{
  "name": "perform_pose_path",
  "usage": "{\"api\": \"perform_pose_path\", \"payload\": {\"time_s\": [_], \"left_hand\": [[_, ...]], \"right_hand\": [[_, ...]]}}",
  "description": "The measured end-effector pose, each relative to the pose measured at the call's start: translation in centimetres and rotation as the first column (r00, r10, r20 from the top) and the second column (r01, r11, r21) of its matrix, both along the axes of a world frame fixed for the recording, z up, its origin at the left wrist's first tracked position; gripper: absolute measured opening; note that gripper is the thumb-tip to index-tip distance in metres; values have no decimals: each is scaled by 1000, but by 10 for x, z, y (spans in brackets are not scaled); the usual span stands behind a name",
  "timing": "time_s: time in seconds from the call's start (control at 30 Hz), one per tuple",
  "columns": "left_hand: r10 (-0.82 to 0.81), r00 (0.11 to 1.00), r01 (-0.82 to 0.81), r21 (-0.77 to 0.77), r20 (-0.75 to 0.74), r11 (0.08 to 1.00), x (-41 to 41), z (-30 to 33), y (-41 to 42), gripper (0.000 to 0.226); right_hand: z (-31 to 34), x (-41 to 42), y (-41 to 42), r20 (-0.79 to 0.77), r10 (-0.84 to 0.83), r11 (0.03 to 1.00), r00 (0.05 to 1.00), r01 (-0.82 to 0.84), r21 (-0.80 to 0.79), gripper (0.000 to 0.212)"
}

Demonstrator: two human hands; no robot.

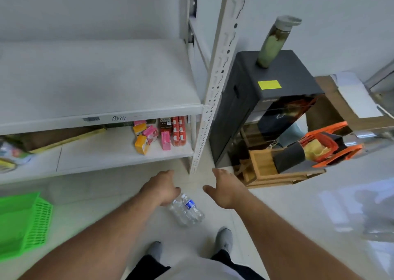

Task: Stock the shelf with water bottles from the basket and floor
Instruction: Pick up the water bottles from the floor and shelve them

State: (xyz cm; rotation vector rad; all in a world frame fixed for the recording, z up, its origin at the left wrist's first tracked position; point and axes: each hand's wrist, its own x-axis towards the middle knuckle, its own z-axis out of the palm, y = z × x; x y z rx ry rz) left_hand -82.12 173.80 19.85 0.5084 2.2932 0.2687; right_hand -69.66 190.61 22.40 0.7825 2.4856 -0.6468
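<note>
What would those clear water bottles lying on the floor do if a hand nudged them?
The water bottles lie on their sides on a smooth, shiny floor, so they would probably roll or slide. Their thin, ribbed clear plastic suggests that they dent under a squeeze. The left hand is nearest them, but whether it touches them is unclear.

Two water bottles [187, 210], one green basket [23, 222]
</note>
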Motion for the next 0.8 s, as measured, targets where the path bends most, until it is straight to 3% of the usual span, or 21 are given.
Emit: {"api": "perform_pose_path", "payload": {"time_s": [0.2, 0.4, 0.8], "left_hand": [[249, 967, -247, -49, 59, 968, 51, -15, 8, 79], [434, 894, -428, -79, 109, 901, 99, -28, -15, 78], [611, 776, -616, -20, 152, 787, 131, -58, -68, 76]], "right_hand": [[-30, 8, 48, 72, 205, 976, 976, -199, -87, 75], [-53, 3, 45, 130, 336, 936, 933, -315, -158, 69], [-84, 6, -1, 194, 424, 899, 885, -385, -208, 62]]}}
